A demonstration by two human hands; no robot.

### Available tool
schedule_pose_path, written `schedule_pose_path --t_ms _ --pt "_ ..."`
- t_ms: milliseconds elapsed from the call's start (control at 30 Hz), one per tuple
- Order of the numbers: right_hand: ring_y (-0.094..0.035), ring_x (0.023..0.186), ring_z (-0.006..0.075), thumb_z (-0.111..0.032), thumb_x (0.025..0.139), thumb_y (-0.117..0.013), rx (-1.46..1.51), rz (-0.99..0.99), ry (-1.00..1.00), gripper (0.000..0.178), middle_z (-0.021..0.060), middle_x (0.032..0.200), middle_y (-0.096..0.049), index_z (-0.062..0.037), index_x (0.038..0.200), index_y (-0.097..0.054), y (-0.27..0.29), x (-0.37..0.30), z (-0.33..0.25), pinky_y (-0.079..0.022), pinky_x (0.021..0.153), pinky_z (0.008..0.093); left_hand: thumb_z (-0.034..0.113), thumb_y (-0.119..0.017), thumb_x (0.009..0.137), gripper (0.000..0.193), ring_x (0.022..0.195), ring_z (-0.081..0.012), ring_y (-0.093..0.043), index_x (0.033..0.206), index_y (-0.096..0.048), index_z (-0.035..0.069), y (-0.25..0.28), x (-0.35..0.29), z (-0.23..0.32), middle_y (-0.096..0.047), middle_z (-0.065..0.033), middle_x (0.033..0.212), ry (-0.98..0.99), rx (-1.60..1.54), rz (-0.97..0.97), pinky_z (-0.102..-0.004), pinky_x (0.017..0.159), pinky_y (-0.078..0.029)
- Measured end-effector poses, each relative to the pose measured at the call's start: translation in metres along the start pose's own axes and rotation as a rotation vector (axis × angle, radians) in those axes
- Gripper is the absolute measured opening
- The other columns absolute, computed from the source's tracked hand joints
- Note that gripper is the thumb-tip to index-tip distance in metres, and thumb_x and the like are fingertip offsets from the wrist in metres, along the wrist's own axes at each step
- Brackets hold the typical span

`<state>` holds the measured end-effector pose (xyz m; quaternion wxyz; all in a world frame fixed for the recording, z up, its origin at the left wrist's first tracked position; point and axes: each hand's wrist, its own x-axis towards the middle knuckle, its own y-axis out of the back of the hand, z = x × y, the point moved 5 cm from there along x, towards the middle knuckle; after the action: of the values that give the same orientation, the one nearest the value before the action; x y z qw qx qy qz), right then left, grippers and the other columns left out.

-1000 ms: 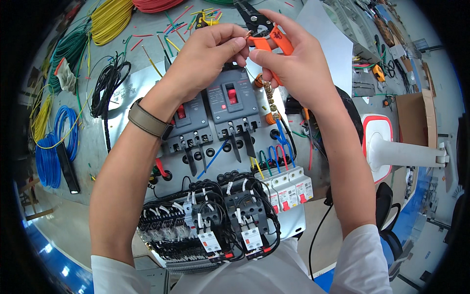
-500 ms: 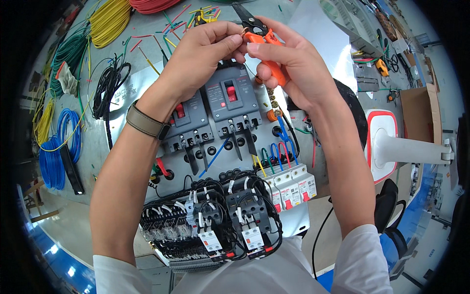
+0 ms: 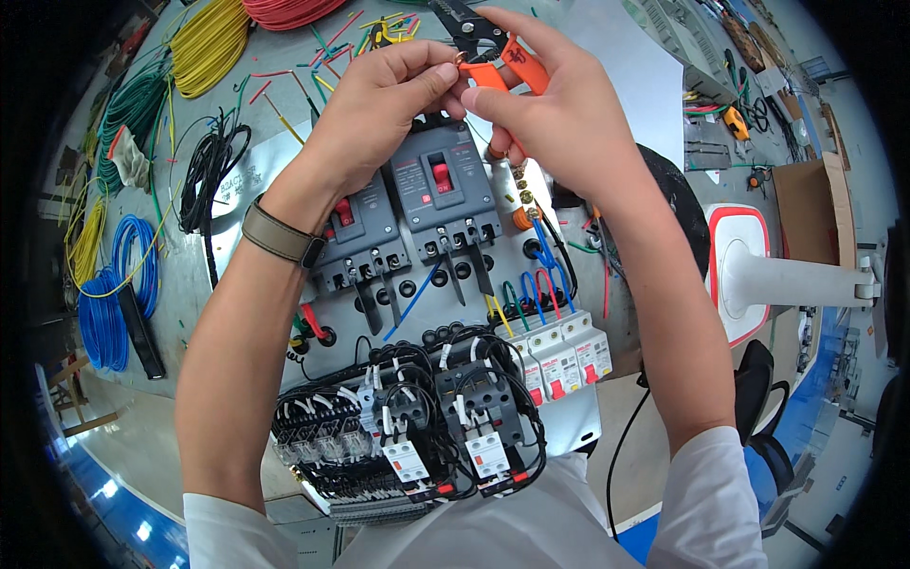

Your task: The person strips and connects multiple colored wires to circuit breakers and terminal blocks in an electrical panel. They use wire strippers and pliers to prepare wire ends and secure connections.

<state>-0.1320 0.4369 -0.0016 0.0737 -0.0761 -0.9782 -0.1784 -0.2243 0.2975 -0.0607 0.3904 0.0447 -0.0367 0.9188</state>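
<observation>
My right hand [image 3: 561, 102] holds wire strippers [image 3: 523, 63] with orange handles and black jaws, the jaws pointing to the far side. The handles stand spread apart. My left hand [image 3: 389, 100] is closed in a pinch right beside the jaws. A bent bare copper wire end [image 3: 462, 59] pokes out at its fingertips, touching or just next to the strippers; the rest of the wire is hidden by the fingers. Below the hands are two grey circuit breakers with red switches, the right breaker [image 3: 444, 185] in fuller view and the left breaker [image 3: 360, 228] partly behind my left wrist.
Nearer me, the mounting panel carries small white breakers [image 3: 559, 360] and black-wired contactors [image 3: 488, 408]. Coils of yellow wire [image 3: 210, 47], green wire and blue wire [image 3: 102, 318] lie at the left. Cut wire scraps litter the far side. A white stand [image 3: 796, 270] is at the right.
The strippers' handles have spread apart, and the tool has shifted slightly left and away from me. My left hand stays in its pinch, moved slightly left.
</observation>
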Motion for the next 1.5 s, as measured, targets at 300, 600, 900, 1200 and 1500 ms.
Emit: schedule_pose_path --t_ms 300,600,900,1200,1500 --pt "-0.063 0.062 0.0074 -0.015 0.096 -0.078 0.564 -0.167 -0.282 0.076 0.0088 0.100 -0.069 0.0016 0.159 -0.038 -0.002 -0.003 0.027 -0.050 0.053 0.0212 0.016 -0.059 0.109 0.025 0.095 -0.0099 -0.068 0.125 -0.069 0.000 -0.002 -0.002 0.003 -0.074 -0.0033 0.106 0.010 -0.033 0.016 -0.0261 0.090 -0.055" --pt "-0.062 0.067 0.0054 -0.017 0.101 -0.072 0.831 -0.214 -0.371 0.071 0.0097 0.105 -0.069 -0.0004 0.160 -0.037 -0.006 -0.002 0.044 -0.049 0.050 0.0199 0.016 -0.059 0.109 0.024 0.095 -0.0104 -0.069 0.124 -0.069 -0.001 -0.002 -0.003 0.006 -0.075 -0.0046 0.104 0.028 -0.052 0.005 -0.0253 0.090 -0.056" --pt "-0.063 0.063 0.0078 -0.020 0.100 -0.074 0.431 -0.199 -0.259 0.073 0.0094 0.098 -0.069 -0.0020 0.160 -0.037 0.000 -0.001 0.026 -0.047 0.046 0.0214 0.014 -0.059 0.109 0.023 0.092 -0.0086 -0.067 0.123 -0.069 -0.001 -0.002 -0.003 0.007 -0.074 -0.0031 0.104 0.041 -0.006 0.014 -0.0251 0.089 -0.055" --pt "-0.056 0.061 0.0055 -0.017 0.103 -0.068 0.946 -0.244 -0.380 0.064 0.0073 0.097 -0.066 -0.0054 0.160 -0.039 -0.013 -0.006 0.043 -0.042 0.046 0.0182 0.015 -0.058 0.110 0.022 0.100 -0.0139 -0.074 0.122 -0.067 -0.001 -0.002 -0.001 0.005 -0.075 -0.0073 0.108 0.020 -0.076 -0.034 -0.0273 0.093 -0.057" --pt "-0.060 0.059 0.0059 -0.016 0.101 -0.071 0.728 -0.185 -0.310 0.068 0.0116 0.102 -0.071 -0.0046 0.160 -0.040 -0.011 -0.004 0.039 -0.043 0.044 0.0191 0.014 -0.060 0.109 0.021 0.099 -0.0123 -0.072 0.122 -0.067 -0.001 0.002 -0.001 0.001 -0.075 -0.0071 0.109 0.015 -0.057 -0.002 -0.0267 0.093 -0.057"
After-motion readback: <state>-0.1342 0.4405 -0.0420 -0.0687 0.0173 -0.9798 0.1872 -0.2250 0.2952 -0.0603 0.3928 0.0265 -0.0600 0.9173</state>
